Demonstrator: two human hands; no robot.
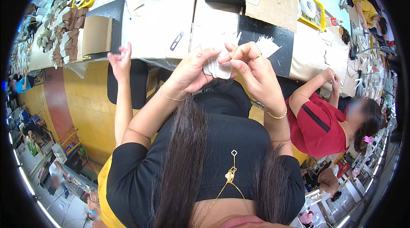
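Observation:
My left hand (192, 70) is closed around a fanned stack of small white rounded pieces (220, 69), held just off the table's near edge. My right hand (252, 63) is bent over the same stack from the right, its thumb and forefinger pinched together at the upper part of the stack. Whether a single piece lies between those fingertips I cannot make out. On the white table beyond my left hand lies a pair of thread snips (177, 41) with a dark handle. White narrow strips (268, 46) lie past my right hand on a black surface.
A tan board (273, 8) carries rows of white pieces; a yellow basket (322, 22) stands beside it. Brown pieces (72, 25) pile up at left, near a brown block (96, 36). Another person's hand (121, 59) reaches in at left; a person in red (320, 121) sits at right.

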